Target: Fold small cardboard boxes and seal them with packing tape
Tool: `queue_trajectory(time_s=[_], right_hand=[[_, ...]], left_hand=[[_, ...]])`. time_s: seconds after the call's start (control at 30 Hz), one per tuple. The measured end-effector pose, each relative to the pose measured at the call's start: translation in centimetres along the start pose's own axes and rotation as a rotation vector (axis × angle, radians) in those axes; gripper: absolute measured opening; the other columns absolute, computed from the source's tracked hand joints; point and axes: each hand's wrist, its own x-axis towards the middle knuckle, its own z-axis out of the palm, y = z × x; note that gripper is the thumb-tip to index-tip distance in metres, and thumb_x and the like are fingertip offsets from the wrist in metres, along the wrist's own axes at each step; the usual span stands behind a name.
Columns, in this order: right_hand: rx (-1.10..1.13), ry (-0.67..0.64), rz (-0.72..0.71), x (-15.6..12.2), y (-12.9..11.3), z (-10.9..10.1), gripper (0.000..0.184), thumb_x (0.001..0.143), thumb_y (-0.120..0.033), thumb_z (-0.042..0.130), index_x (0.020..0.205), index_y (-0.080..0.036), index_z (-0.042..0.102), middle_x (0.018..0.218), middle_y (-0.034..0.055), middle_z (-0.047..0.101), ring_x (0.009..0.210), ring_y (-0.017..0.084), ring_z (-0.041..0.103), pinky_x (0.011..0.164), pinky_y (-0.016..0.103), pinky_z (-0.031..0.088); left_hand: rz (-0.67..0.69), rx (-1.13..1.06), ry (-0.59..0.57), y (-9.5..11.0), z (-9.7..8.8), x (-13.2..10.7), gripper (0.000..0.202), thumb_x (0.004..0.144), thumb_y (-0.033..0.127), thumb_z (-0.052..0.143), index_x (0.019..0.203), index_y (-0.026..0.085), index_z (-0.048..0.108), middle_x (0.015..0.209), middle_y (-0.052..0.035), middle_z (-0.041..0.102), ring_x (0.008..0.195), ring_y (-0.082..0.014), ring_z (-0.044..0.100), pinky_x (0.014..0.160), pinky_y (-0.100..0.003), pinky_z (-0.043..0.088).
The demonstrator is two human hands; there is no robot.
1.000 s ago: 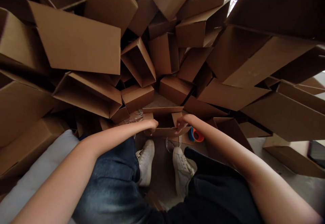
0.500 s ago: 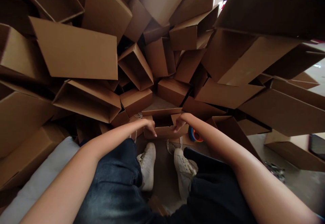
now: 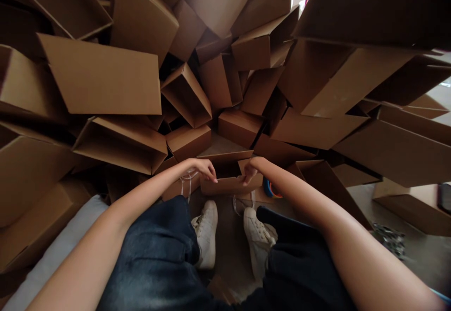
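A small open cardboard box [image 3: 229, 186] stands on the floor just beyond my shoes, its long sides facing me and away from me. My left hand [image 3: 207, 167] bends over its left end, fingers drawn together and tips at the near wall's top edge. At the right end, my right hand [image 3: 250, 171] is curled over the same edge; part of its grip is hidden. The box's inside is dark. Beside my right hand lies a blue and orange ring-shaped item [image 3: 271, 189], partly covered by my forearm.
Brown cardboard boxes [image 3: 100, 76] are heaped ahead and on both sides, many of them open. Clear strips [image 3: 186, 182] lie beside the small box. My white shoes [image 3: 207, 233] rest on the grey floor. A pale cushion-like thing [image 3: 66, 245] is at left.
My left hand has risen slightly, its fingertips shifting from over the near wall's face to its top edge. My right hand stays almost in place. The view has tilted a little.
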Motion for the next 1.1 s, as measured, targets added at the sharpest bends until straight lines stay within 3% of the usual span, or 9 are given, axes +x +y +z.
queue_trajectory(time_s=[0.2, 0.37, 0.57, 0.7, 0.8, 0.9, 1.1], right_hand=[[0.058, 0.027, -0.007, -0.5, 0.2, -0.2, 0.075, 0.039, -0.067, 0.085, 0.094, -0.016, 0.077, 0.107, 0.0123, 0.072, 0.11, 0.038, 0.062, 0.096, 0.043, 0.046], [0.094, 0.055, -0.015, -0.8, 0.4, 0.0, 0.077, 0.039, -0.064, 0.087, 0.097, -0.015, 0.076, 0.11, 0.0132, 0.071, 0.11, 0.039, 0.062, 0.094, 0.044, 0.048], [0.121, 0.075, -0.007, -0.6, 0.5, -0.3, 0.062, 0.044, -0.052, 0.089, 0.094, -0.018, 0.077, 0.106, 0.01, 0.072, 0.113, 0.039, 0.061, 0.094, 0.043, 0.048], [0.147, 0.054, 0.01, -0.6, 1.0, -0.7, 0.059, 0.041, -0.041, 0.092, 0.091, -0.015, 0.077, 0.098, 0.01, 0.073, 0.104, 0.039, 0.065, 0.087, 0.044, 0.051], [0.15, 0.085, 0.011, -0.9, 1.7, -0.6, 0.055, 0.048, -0.043, 0.09, 0.095, -0.018, 0.078, 0.102, 0.0092, 0.074, 0.102, 0.036, 0.066, 0.086, 0.043, 0.052], [0.121, 0.139, 0.012, -1.0, 2.1, -0.4, 0.053, 0.054, -0.048, 0.087, 0.099, -0.022, 0.077, 0.109, 0.0075, 0.073, 0.105, 0.033, 0.065, 0.089, 0.039, 0.051], [-0.004, 0.279, 0.079, 0.4, 1.8, 0.2, 0.065, 0.054, -0.053, 0.087, 0.107, -0.018, 0.075, 0.116, 0.0139, 0.07, 0.114, 0.035, 0.063, 0.094, 0.04, 0.049]], left_hand=[[0.041, 0.024, 0.013, -0.5, 1.2, 1.4, 0.046, 0.07, 0.053, 0.075, 0.096, 0.015, 0.076, 0.075, 0.0002, 0.07, 0.067, -0.0112, 0.056, 0.064, -0.019, 0.042], [0.069, 0.076, 0.032, -0.4, 1.2, 1.6, 0.037, 0.077, 0.046, 0.072, 0.097, 0.015, 0.075, 0.08, 0.0005, 0.07, 0.075, -0.0117, 0.057, 0.068, -0.017, 0.042], [0.018, 0.155, 0.091, 0.4, 1.2, 1.1, 0.028, 0.082, 0.036, 0.068, 0.099, 0.015, 0.075, 0.084, -0.0002, 0.072, 0.077, -0.0127, 0.058, 0.068, -0.017, 0.04], [-0.057, 0.191, 0.115, 1.0, 1.1, 0.9, 0.022, 0.081, 0.03, 0.068, 0.096, 0.016, 0.077, 0.085, 0.0005, 0.074, 0.077, -0.0126, 0.061, 0.067, -0.017, 0.04], [-0.143, 0.209, 0.157, 1.3, 1.0, 1.1, 0.021, 0.081, 0.028, 0.069, 0.096, 0.017, 0.077, 0.089, 0.0004, 0.075, 0.081, -0.0127, 0.063, 0.069, -0.016, 0.041], [-0.258, 0.226, 0.233, 1.2, 1.1, 1.1, 0.026, 0.078, 0.036, 0.074, 0.096, 0.019, 0.077, 0.094, -0.0016, 0.076, 0.086, -0.0152, 0.066, 0.068, -0.017, 0.043], [-0.456, 0.28, 0.409, 1.8, 1.9, 0.8, 0.038, 0.069, 0.053, 0.079, 0.091, 0.023, 0.076, 0.1, -0.0052, 0.076, 0.093, -0.0221, 0.07, 0.071, -0.023, 0.048]])
